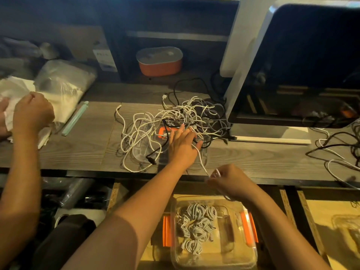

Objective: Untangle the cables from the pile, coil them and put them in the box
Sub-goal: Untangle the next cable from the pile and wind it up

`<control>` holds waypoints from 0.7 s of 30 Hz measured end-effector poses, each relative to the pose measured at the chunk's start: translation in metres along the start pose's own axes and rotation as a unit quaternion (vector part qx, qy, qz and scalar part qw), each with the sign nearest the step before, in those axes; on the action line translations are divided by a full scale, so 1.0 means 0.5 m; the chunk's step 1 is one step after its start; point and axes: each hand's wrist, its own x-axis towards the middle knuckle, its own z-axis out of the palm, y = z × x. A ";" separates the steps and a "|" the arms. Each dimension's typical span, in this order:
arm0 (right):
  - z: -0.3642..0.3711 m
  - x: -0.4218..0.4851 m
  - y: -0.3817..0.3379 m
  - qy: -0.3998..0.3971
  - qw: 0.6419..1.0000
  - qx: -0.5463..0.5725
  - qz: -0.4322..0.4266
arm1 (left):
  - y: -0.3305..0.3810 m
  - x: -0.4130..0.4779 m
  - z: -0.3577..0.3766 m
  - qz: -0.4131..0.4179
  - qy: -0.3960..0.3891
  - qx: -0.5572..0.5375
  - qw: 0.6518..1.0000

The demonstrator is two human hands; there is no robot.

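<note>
A tangled pile of white and black cables point(175, 117) lies on the grey wooden desk point(81, 152), on top of a clear lid with an orange clip point(163, 131). My left hand point(182, 146) rests on the pile with fingers spread and straight. One white cable point(200, 160) runs from under that hand down to my right hand point(226, 180), which pinches its end at the desk's front edge. Below the desk, a clear box with orange clips point(251, 256) holds several coiled grey-white cables point(196, 227).
A large white-framed screen point(292, 65) stands at the right, with more loose cables point(339, 151) beside it. An orange container point(159, 63) sits at the back. At the left, another person's hand point(33, 112) holds white paper near a plastic bag point(64, 84) and a mint-green clip point(76, 117).
</note>
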 end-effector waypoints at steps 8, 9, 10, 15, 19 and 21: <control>-0.010 0.010 -0.021 0.257 0.908 0.311 -0.113 | -0.003 -0.028 0.005 -0.034 0.072 -0.062 0.995; -0.014 0.015 -0.019 0.255 0.926 0.252 -0.118 | 0.003 -0.031 0.000 -0.035 0.085 -0.068 0.993; -0.014 0.021 -0.015 0.233 0.947 0.187 -0.116 | 0.012 -0.031 -0.006 -0.032 0.094 -0.071 0.992; 0.028 0.033 0.006 0.125 0.984 0.116 -0.049 | 0.048 -0.025 -0.039 -0.036 0.113 -0.107 0.987; 0.049 0.045 0.022 0.110 0.991 0.060 -0.046 | 0.064 -0.034 -0.053 -0.030 0.116 -0.116 0.986; 0.049 0.048 0.021 0.116 0.990 0.047 -0.060 | 0.069 -0.036 -0.056 -0.005 0.124 -0.115 0.986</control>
